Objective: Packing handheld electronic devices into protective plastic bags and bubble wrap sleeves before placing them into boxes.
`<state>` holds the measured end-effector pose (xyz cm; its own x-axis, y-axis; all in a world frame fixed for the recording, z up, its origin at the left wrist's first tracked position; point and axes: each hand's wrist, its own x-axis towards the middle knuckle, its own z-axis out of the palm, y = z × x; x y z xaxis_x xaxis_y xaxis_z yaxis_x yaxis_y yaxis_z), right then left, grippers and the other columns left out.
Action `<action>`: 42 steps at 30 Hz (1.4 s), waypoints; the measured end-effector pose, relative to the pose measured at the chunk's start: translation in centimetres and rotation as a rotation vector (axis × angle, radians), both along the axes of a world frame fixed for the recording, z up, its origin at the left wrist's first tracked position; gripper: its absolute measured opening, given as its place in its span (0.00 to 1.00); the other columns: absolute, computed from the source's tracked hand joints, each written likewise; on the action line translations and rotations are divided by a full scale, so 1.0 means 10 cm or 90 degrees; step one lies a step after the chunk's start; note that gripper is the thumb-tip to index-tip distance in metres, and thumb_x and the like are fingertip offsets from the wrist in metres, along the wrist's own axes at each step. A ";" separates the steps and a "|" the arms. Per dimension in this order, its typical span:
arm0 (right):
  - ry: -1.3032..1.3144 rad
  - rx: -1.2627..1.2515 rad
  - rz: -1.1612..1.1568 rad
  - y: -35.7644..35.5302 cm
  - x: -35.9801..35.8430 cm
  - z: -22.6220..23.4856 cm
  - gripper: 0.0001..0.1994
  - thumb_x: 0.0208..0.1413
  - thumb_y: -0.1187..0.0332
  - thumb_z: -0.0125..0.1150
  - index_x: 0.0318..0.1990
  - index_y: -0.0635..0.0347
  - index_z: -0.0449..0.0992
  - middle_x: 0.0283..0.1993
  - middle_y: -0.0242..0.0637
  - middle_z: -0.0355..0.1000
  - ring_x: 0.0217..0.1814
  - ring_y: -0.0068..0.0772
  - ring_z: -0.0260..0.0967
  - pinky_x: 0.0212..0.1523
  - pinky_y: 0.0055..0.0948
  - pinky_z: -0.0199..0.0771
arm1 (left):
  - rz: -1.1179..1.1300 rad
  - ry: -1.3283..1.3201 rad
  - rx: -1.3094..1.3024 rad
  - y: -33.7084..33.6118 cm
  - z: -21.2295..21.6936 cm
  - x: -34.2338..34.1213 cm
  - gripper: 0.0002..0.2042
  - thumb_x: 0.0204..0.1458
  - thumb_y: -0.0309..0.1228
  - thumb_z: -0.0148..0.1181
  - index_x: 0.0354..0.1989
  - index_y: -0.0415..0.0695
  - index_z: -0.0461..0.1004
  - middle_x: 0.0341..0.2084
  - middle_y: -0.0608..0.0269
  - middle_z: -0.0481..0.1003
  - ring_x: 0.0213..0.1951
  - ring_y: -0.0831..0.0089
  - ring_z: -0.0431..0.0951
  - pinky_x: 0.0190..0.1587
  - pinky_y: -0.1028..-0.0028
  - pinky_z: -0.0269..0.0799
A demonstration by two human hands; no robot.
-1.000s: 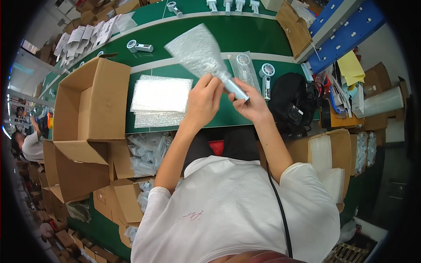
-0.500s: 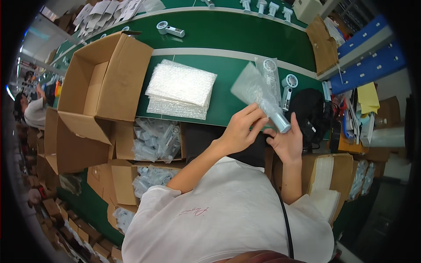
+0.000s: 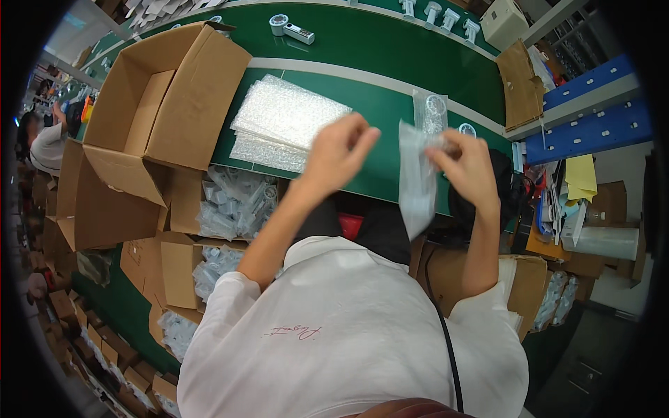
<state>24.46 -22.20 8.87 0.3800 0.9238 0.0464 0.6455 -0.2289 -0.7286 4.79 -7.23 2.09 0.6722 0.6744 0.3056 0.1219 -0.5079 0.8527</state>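
My right hand [image 3: 468, 166] pinches the upper part of a bubble-wrap bag [image 3: 417, 182], which hangs down over the table's near edge. A pale blue shape inside is blurred. My left hand [image 3: 340, 150] is raised beside the bubble-wrap sheets, fingers curled and thumb apart, with nothing seen in it. The stack of bubble-wrap sheets [image 3: 279, 115] lies on the green table. Beyond the right hand lies another bagged device with a round ring head [image 3: 435, 111], like a handheld fan. An unwrapped ring-headed one [image 3: 467, 130] is partly hidden by that hand.
A large open cardboard box [image 3: 198, 104] stands on the left. Below it, boxes hold several bagged devices [image 3: 240, 209]. Another ring-headed device [image 3: 291, 29] rests on the far green surface. A black bag [image 3: 505, 184] sits at the right, near a blue rack [image 3: 589, 132].
My left hand has let go of the bag and moved left and up. My right hand now grips the bag from above, and the bag hangs downward. The view has shifted slightly.
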 end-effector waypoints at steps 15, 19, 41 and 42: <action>-0.472 0.182 -0.026 0.68 0.35 -1.59 0.09 0.47 0.76 0.61 0.37 0.55 0.73 0.32 0.32 0.68 0.34 0.42 0.67 0.35 0.39 0.72 | 0.120 0.349 0.101 0.71 -0.71 -0.28 0.18 0.50 0.47 0.66 0.32 0.43 0.72 0.26 0.60 0.75 0.28 0.63 0.74 0.34 0.68 0.70; -0.329 0.156 0.015 0.34 0.16 -1.61 0.12 0.49 0.79 0.60 0.41 0.56 0.76 0.35 0.34 0.71 0.36 0.40 0.70 0.36 0.35 0.74 | 0.159 0.316 0.163 0.62 -0.76 -0.26 0.16 0.50 0.44 0.65 0.29 0.42 0.73 0.23 0.60 0.74 0.27 0.63 0.74 0.33 0.68 0.70; 0.305 -0.006 -0.423 -0.68 1.28 -2.05 0.30 0.62 0.68 0.59 0.68 0.70 0.58 0.57 0.50 0.71 0.50 0.38 0.74 0.49 0.32 0.75 | -0.151 -0.610 -0.674 0.07 0.46 -0.89 0.18 0.61 0.35 0.55 0.57 0.39 0.71 0.44 0.55 0.77 0.39 0.68 0.78 0.44 0.67 0.75; 0.309 -0.006 -0.426 -0.70 1.20 -1.98 0.30 0.62 0.68 0.59 0.68 0.70 0.58 0.57 0.50 0.71 0.50 0.38 0.74 0.49 0.32 0.75 | -0.241 -0.593 -0.753 0.05 0.29 -0.88 0.19 0.61 0.34 0.54 0.59 0.41 0.71 0.45 0.54 0.77 0.41 0.65 0.79 0.46 0.63 0.76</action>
<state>36.44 -29.15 -10.96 0.8261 0.4941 -0.2710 -0.0157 -0.4605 -0.8875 -4.03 -6.73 4.99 0.7346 0.6654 0.1330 -0.6365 0.6078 0.4749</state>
